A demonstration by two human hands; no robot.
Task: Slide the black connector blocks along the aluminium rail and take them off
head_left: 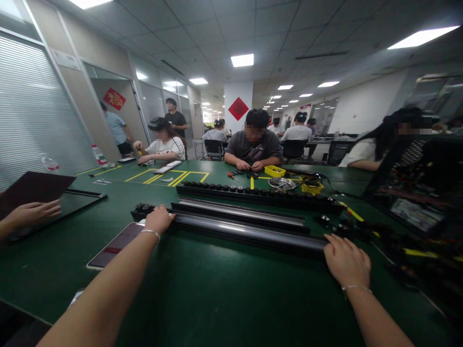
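A long black bar with a shiny rounded metal face (pixel 246 230) lies across the green table. My left hand (pixel 159 219) grips it near its left end, fingers curled over the top. At the other end, my right hand (pixel 347 260) holds the bar with bent fingers over its edge. Small black parts (pixel 142 208) show just left of my left hand. Directly behind lies a second, shorter metal-faced bar (pixel 238 212). A long black strip carrying a row of black knobs (pixel 253 193) sits farther back. A phone-like slab (pixel 115 246) lies beside my left forearm.
At the left, another person's hand (pixel 38 213) holds a dark panel (pixel 36 190). Across the table (pixel 231 299), a person (pixel 255 144) handles small black parts near a yellow tray (pixel 275 171) and a metal dish (pixel 281 183). Dark equipment (pixel 415 212) and cables crowd the right side.
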